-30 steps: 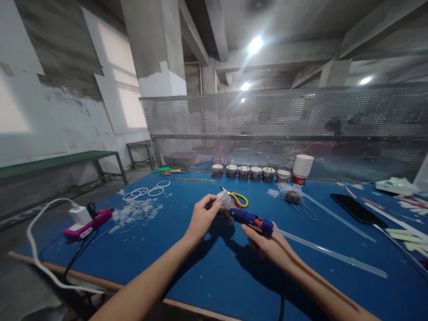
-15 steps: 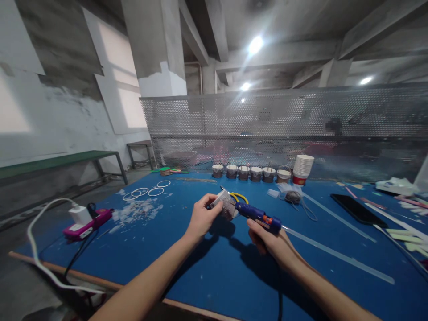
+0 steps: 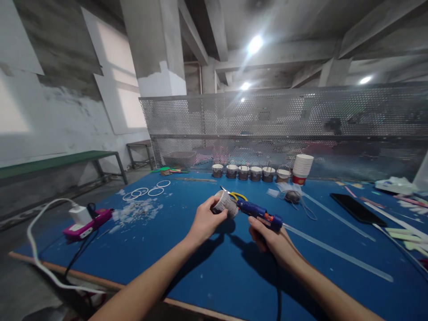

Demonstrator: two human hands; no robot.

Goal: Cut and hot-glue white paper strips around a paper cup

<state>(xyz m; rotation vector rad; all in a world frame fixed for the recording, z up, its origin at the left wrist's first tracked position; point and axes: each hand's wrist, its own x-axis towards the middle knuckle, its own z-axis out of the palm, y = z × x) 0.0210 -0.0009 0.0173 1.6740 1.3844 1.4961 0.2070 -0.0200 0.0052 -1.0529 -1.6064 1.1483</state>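
Note:
My left hand (image 3: 209, 217) is closed around a small paper cup (image 3: 226, 205) wrapped in grey cord, held tilted above the table. In my right hand (image 3: 265, 234) is a blue hot glue gun (image 3: 256, 211), its nozzle at the cup's right side; whether the tip touches the cup I cannot tell. A long clear glue stick (image 3: 337, 252) sticks out of the gun's back end. Behind the cup lie scissors or pliers with yellow handles (image 3: 239, 195), partly hidden by it.
Several grey-wrapped cups (image 3: 256, 174) stand in a row at the back, beside a stack of white paper cups (image 3: 303, 166). A grey yarn ball (image 3: 292, 196) and a black phone (image 3: 357, 209) lie right. White rings (image 3: 156, 191), scraps (image 3: 137, 213) and a purple power strip (image 3: 87, 226) are left.
The cup has turned in my left hand, showing more of its pale outside, and the left fingers have shifted. The glue gun has moved very slightly right.

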